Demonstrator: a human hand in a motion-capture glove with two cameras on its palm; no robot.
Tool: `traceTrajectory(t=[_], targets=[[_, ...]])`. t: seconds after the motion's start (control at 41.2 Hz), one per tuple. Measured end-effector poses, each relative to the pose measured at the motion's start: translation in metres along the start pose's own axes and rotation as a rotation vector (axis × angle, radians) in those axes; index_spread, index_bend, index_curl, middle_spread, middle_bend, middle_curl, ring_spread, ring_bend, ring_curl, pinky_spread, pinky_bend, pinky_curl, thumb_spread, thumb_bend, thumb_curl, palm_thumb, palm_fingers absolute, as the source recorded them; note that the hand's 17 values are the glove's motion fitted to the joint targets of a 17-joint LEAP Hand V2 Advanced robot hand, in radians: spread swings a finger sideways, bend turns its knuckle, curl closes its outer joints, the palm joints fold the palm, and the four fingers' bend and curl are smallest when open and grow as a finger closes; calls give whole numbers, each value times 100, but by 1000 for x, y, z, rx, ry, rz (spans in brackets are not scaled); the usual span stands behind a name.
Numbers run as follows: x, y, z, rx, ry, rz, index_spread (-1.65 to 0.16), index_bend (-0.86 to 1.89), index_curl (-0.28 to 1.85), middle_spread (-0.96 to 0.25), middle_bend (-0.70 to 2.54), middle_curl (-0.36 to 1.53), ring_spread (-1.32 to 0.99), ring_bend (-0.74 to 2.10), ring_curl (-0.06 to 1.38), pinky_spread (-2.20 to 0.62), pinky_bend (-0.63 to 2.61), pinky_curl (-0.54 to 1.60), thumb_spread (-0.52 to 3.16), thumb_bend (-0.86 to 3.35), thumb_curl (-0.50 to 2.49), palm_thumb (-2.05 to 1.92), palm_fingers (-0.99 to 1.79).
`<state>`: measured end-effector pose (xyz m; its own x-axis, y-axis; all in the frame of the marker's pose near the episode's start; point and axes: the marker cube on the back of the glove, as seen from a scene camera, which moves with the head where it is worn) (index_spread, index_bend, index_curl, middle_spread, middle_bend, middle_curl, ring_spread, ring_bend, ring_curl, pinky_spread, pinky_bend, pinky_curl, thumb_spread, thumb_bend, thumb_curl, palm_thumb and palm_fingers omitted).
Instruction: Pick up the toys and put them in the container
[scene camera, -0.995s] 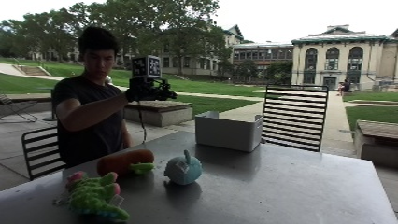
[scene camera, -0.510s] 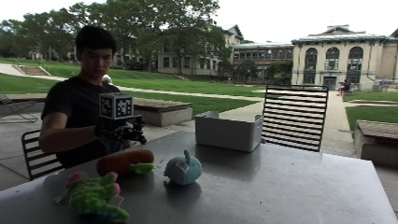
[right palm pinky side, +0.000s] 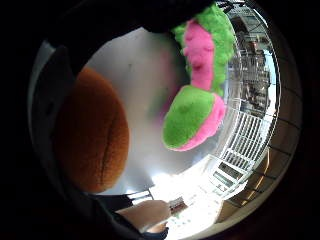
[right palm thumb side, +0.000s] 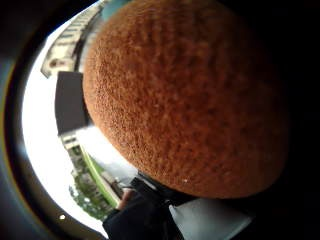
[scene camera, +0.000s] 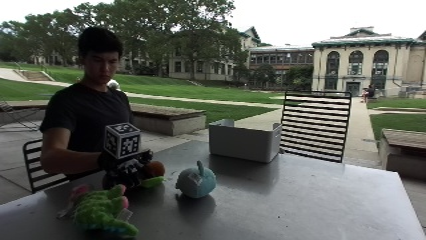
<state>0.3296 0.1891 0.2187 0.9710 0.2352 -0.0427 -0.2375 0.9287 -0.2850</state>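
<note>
Obstacles: blue round plush toy (scene camera: 196, 181) stands on table (scene camera: 299, 205) between orange plush toy (scene camera: 152, 170) and grey container (scene camera: 244, 141) | green-pink plush toy (scene camera: 100, 212) lies near front edge, beside orange toy | Free room: bare tabletop seen right of blue toy up to container; container top open | black slatted chair (scene camera: 315, 125) behind container

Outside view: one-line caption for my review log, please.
Gloved right hand down on the orange plush toy, beside a blue plush and green-pink plush; grey container waits across the table.
</note>
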Motion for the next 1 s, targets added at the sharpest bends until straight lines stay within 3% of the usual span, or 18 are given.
traceTrajectory(t=[0.218,0.413,0.51,0.534,0.753,0.995], targets=[[-3,1,8,19,-15,7,-29,63,53,2,18,29,-11,43,17,1,67,38,113,20,28,41,55],[-11,4,2,26,30,-10,-24,63,56,-5,35,36,-25,70,26,-21,64,37,121,42,39,77,107],[-13,7,-2,76,70,5,-20,64,59,-10,38,38,-30,75,30,-33,69,39,123,49,43,87,118],[-13,7,-4,88,78,7,-20,62,60,-11,50,42,-31,84,33,-36,63,37,131,56,45,92,136],[-9,-1,-10,80,21,-18,-19,63,66,-18,76,48,-36,93,37,-46,63,37,155,74,51,99,134],[-24,-16,-32,139,3,-68,-20,58,71,-7,88,51,-23,110,42,-46,62,37,159,83,60,106,134]])
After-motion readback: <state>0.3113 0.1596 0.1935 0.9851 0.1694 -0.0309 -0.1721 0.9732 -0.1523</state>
